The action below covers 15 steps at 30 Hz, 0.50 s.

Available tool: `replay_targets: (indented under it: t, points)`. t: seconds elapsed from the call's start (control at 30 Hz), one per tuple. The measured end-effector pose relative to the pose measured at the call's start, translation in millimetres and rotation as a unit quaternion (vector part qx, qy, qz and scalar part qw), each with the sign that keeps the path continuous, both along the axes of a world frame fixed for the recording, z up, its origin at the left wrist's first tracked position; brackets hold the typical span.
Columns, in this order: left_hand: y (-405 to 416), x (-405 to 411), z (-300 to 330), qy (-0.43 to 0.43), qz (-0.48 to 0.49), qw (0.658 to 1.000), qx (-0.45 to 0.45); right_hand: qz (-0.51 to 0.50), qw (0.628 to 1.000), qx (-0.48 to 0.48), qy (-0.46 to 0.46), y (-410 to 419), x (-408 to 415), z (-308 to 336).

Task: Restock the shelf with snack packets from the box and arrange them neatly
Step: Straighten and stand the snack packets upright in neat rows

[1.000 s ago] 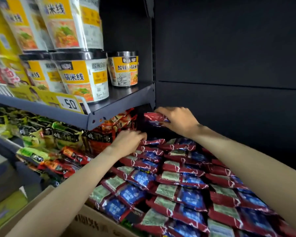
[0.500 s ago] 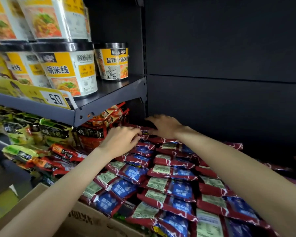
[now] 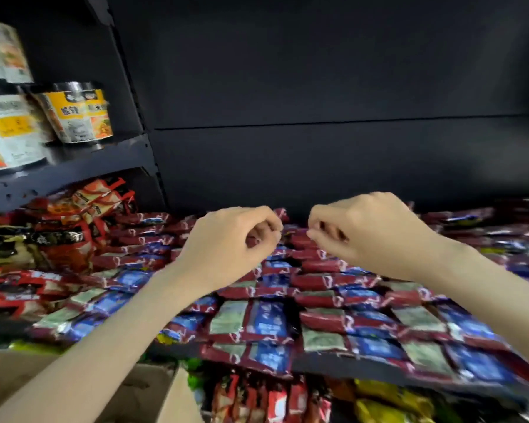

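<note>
Both hands now off the stock: left hand (image 3: 226, 242) and right hand (image 3: 370, 233) hover over the back rows of the shelf (image 3: 333, 366), fingers curled, each grip clenched on nothing I can see. A second ago the right hand held a packet at the back corner; that one reads as placed. Snack packets (image 3: 257, 325) lie in overlapping rows; box (image 3: 153, 392) sits below the front edge. View has swung right.

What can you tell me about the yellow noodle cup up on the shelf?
The noodle cup is a round tub standing upright near the right end of the dark upper shelf. It has a shiny silvery lid, a yellow band with dark printed characters, and a food picture on a paler lower part. It looks like glossy wrapped paper or plastic. The picture is blurred, so the small print is unreadable. Neither hand touches it.
</note>
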State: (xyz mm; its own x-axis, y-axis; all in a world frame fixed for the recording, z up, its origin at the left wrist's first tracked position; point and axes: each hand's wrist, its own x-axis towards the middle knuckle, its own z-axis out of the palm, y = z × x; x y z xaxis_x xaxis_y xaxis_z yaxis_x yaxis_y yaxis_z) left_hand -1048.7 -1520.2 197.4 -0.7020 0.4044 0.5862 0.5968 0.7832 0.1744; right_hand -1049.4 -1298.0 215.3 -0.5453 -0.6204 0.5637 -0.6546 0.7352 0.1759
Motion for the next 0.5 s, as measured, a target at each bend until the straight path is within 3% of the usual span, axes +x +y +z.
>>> replay_targets:
  t: [0.07, 0.2, 0.37, 0.5]
  points:
    - [40.7, 12.5, -3.1, -0.058, -0.045, 0.997, 0.009, -0.020, 0.999, -0.032, -0.023, 49.2, 26.2, -10.6]
    - [126.4, 24.8, -17.0, -0.095, -0.135, 0.985, 0.057, -0.069, 0.990, -0.085, -0.094, 141.6, 63.0, -36.6]
    - [224.7, 11.3, -39.2, 0.005, -0.130, 0.990, 0.052, -0.146, 0.966, -0.165, -0.137, 245.2, 79.0, -60.6]
    - [284.2, -21.9, -50.4, 0.023, -0.119, 0.993, 0.009, -0.180, 0.944, -0.221, -0.166, 301.0, 72.4, -63.3]
